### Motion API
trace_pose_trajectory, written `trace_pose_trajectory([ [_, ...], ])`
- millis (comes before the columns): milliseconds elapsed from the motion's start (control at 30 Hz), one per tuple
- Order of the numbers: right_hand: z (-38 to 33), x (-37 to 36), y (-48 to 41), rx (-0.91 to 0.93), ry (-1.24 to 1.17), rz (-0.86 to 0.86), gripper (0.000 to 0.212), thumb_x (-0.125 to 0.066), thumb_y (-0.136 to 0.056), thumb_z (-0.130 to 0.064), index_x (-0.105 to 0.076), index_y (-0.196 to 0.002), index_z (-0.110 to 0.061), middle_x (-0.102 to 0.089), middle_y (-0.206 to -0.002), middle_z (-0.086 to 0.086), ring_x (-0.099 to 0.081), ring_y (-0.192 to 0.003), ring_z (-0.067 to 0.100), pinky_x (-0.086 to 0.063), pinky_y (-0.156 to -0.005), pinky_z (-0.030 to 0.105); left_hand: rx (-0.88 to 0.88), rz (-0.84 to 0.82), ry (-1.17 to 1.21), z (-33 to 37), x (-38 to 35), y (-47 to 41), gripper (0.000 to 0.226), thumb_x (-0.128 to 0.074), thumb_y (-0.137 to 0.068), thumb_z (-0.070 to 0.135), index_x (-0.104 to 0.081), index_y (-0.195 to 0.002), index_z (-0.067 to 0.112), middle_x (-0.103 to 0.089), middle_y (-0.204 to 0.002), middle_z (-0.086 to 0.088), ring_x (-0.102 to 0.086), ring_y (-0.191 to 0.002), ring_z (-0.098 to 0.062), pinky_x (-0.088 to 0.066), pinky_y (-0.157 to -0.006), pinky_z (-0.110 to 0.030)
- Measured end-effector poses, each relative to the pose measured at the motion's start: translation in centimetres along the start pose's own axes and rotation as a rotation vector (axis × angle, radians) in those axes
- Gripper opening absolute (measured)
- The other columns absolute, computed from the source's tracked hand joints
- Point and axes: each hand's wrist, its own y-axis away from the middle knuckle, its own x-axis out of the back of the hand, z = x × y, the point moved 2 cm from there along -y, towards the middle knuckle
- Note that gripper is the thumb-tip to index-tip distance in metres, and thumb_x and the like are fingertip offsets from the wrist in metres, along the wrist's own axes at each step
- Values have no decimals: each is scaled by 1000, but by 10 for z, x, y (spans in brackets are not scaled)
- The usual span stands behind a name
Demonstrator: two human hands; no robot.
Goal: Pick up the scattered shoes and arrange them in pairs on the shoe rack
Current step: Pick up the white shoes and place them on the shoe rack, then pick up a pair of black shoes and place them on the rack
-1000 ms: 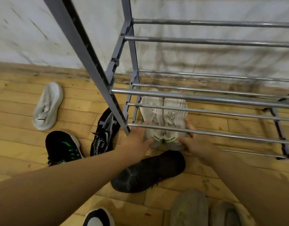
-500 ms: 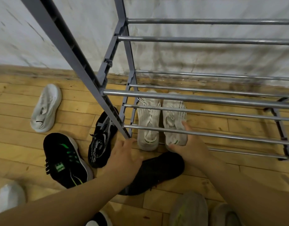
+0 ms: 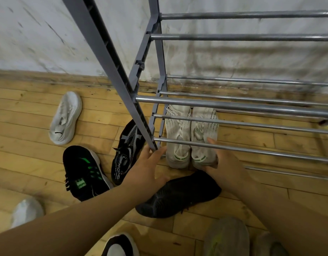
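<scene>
A pair of white knit shoes with green heel marks stands side by side at the left end of the grey shoe rack's [image 3: 233, 106] lowest tier: the left white shoe [image 3: 178, 137] and the right white shoe [image 3: 203, 130]. My right hand [image 3: 226, 163] grips the heel of the right one, thumb on top. My left hand [image 3: 148, 167] hovers open beside the rack's front post, fingers apart and holding nothing. Just below both hands a black shoe [image 3: 178, 194] lies sole up on the floor.
On the wooden floor to the left lie a white shoe [image 3: 66, 117], a black shoe with green stripes [image 3: 83, 172] and a black-and-white patterned shoe [image 3: 126, 150]. Another white shoe [image 3: 26, 211], a black-and-white shoe [image 3: 118, 244] and grey-green shoes [image 3: 226, 239] lie near the bottom edge. The wall runs behind the rack.
My left hand let go of the left white shoe, drew back, and now hovers open by the post. My right hand stays on the right shoe's heel. The pair sits deeper on the tier.
</scene>
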Motion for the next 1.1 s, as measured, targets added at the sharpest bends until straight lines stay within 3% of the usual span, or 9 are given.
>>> trace_pose_trajectory([
  [167,-5,-1,1,5,8,-5,103,-81,-79,-51,-16,-159,-44,-46,-156,-10,-49,-138,14,-48,-109,41,-3,-23,48,-1,-1,-4,75,-62,-99,36,-16,-156,51,7,-167,17,-30,-150,-16,-45,-104,-30],
  [267,-11,-1,10,-27,-59,6,113,-86,-75,-45,-12,-160,-40,-39,-158,-9,-46,-139,14,-47,-108,38,10,-99,44,-2,0,0,88,-67,-94,47,-5,-155,56,21,-166,18,-19,-154,-16,-42,-109,-32],
  [433,0,-24,67,-82,72,106,84,-79,-83,-36,-26,-148,-31,-39,-143,-5,-48,-127,17,-46,-89,27,23,-192,-68,-16,-24,34,106,-76,-79,60,0,-153,58,16,-165,20,-8,-155,-19,-28,-121,-44],
  [533,19,-41,84,-110,67,-96,90,-77,-85,-33,-18,-152,-37,-36,-153,-8,-47,-130,13,-41,-98,20,-12,-313,-189,-34,-40,52,104,-71,-83,59,3,-156,52,1,-168,15,-12,-153,-21,-25,-121,-41],
  [667,22,-37,81,-47,77,-102,83,-76,-87,-22,-29,-154,-35,-36,-159,-6,-45,-132,8,-38,-105,16,-59,-396,-250,-42,-46,61,100,-69,-88,46,7,-152,59,11,-167,16,-13,-150,-26,-34,-116,-45],
  [767,21,-32,89,-34,90,-159,87,-79,-86,-32,-26,-154,-43,-37,-157,-15,-39,-135,2,-35,-111,20,-111,-414,-282,-49,-43,62,100,-68,-90,46,9,-152,60,13,-167,15,-16,-147,-27,-36,-115,-46],
  [900,21,-11,100,-135,109,-274,91,-76,-80,-60,-23,-153,-52,-38,-138,-27,-44,-124,1,-43,-106,27,-47,-469,-10,-66,-29,72,94,-72,-89,40,-6,-152,63,-22,-162,22,-30,-145,-8,-34,-117,-33],
  [1000,29,-5,101,-278,143,-262,80,-43,-81,-84,-40,-151,-44,-49,-148,-13,-52,-128,13,-42,-106,32,182,-328,287,-72,-20,78,72,-63,-99,35,-20,-144,71,-55,-138,26,-56,-124,3,-47,-108,-30],
  [1100,27,-17,104,-346,82,-189,93,-17,-77,-88,-52,-145,-34,-57,-144,-5,-53,-128,18,-42,-104,36,230,-282,271,-69,-23,84,61,-56,-103,36,-24,-148,63,-52,-137,26,-57,-120,1,-47,-102,-23],
])
